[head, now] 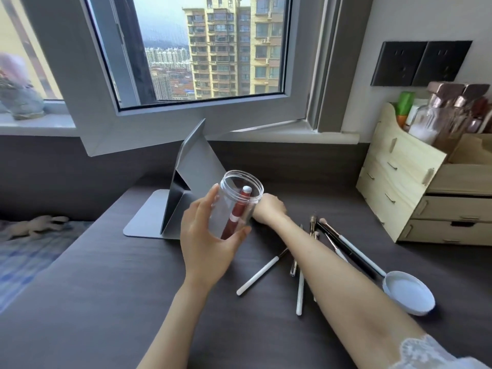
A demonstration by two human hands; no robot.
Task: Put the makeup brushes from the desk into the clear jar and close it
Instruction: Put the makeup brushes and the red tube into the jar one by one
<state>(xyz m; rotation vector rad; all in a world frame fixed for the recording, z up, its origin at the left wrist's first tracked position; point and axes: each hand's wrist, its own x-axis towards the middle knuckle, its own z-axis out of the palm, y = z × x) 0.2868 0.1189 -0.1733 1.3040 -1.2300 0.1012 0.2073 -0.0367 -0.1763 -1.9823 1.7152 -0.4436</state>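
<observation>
My left hand [206, 235] grips the clear jar [237, 198], lifted above the dark desk [106, 302] with its open mouth tilted up and away. A red brush with a white tip [235, 214] stands inside it. My right hand [269, 209] is right behind the jar, partly hidden by it; I cannot see its fingers. Several makeup brushes with white and black handles [300, 267] lie scattered on the desk under and beside my right forearm. The jar's white lid [408, 292] lies upside down at the right.
A grey folding mirror stand [183, 198] stands just behind the jar. A wooden drawer organiser [415, 198] with bottles fills the right back corner. An open window sash [186, 123] hangs over the desk's back. A bed [29, 251] lies to the left.
</observation>
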